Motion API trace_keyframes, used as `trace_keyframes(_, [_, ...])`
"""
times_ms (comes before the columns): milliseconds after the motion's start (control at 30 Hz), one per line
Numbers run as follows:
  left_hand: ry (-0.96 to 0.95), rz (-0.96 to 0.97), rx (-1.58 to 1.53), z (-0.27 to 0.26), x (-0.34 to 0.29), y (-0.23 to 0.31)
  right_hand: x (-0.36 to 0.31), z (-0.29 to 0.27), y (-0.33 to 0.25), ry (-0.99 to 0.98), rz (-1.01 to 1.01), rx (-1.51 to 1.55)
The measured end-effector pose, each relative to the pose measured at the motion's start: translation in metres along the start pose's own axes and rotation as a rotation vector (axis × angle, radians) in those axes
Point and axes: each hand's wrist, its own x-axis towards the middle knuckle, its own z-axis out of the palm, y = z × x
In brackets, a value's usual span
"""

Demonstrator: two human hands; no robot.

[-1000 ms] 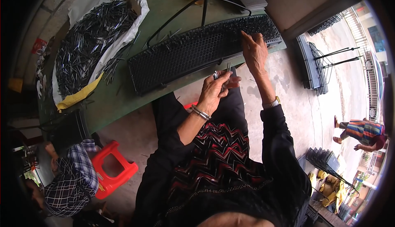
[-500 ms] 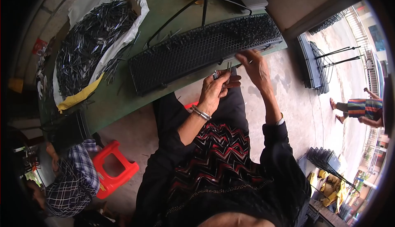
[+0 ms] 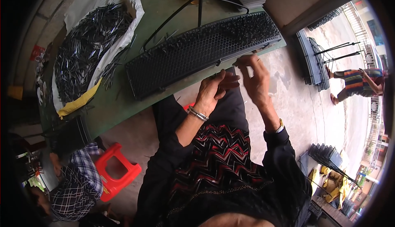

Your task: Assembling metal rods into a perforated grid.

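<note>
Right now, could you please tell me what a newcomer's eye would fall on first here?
Probably the long black perforated panel slanting across the green table, its right part crowded with small dark pieces. To its left, an open white sack holds a heap of thin, dark, shiny strips. A bright red stool stands out on the floor at lower left.

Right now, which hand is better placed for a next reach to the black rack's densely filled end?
Probably the right hand: it is nearer the densely filled end of the black rack. The left hand sits farther left and lower in view.
</note>
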Motion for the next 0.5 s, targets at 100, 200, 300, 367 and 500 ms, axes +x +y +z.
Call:
trace_keyframes(100, [0.094, -0.031, -0.063, 0.001, 0.003, 0.011, -0.011, -0.001, -0.013, -0.174, -0.251, -0.213])
trace_keyframes(200, [0.152, -0.056, -0.080, 0.002, 0.004, 0.014, -0.017, 0.001, -0.018, -0.174, -0.317, -0.248])
trace_keyframes(300, [0.259, -0.046, -0.060, -0.001, 0.006, 0.010, -0.020, 0.002, -0.015, -0.216, -0.225, -0.158])
trace_keyframes(367, [0.204, -0.040, 0.009, -0.009, 0.009, 0.004, -0.018, 0.002, -0.015, -0.243, -0.145, -0.074])
trace_keyframes(500, [0.121, 0.011, 0.193, -0.002, 0.005, 0.001, -0.011, 0.006, 0.002, -0.143, 0.582, 0.441])
